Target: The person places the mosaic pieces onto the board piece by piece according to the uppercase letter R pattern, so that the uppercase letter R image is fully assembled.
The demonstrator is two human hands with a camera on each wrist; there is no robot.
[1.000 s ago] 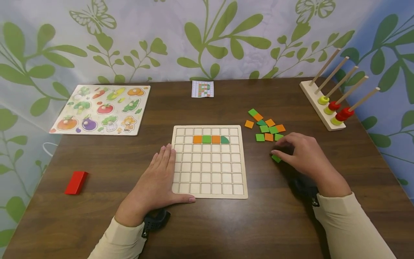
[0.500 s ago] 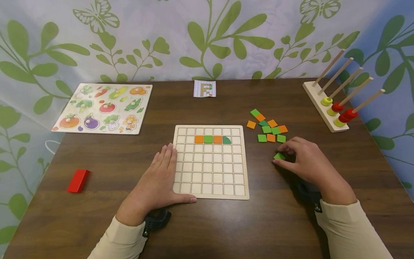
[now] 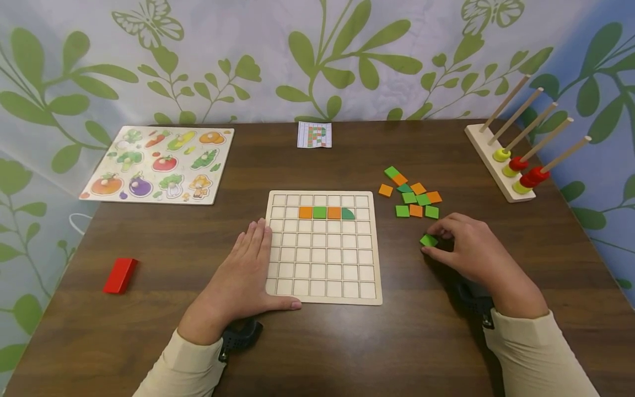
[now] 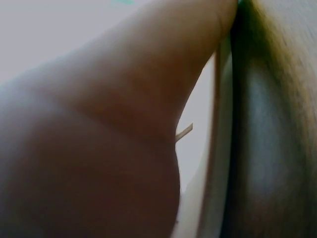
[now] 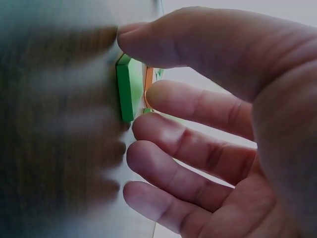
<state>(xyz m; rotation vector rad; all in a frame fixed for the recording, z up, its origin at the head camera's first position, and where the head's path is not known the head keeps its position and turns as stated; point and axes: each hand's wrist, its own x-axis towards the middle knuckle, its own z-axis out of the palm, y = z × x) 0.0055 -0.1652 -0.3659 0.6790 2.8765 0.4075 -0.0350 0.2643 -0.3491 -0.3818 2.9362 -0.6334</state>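
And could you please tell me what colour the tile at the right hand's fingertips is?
The tile is green; it shows best in the right wrist view.

In the head view, the scene was lit softly and evenly, with most things kept in focus. A pale sheen was reflected from the table (image 3: 367,353), and a dark shadow was cast along the left of the right sleeve (image 3: 541,347). In the left wrist view, the left hand (image 4: 109,129) was left dim and badly blurred against a washed-out background. In the right wrist view, the right hand (image 5: 267,134) and green tile (image 5: 128,91) were rendered more clearly, while the table was smeared by blur and the background overexposed.
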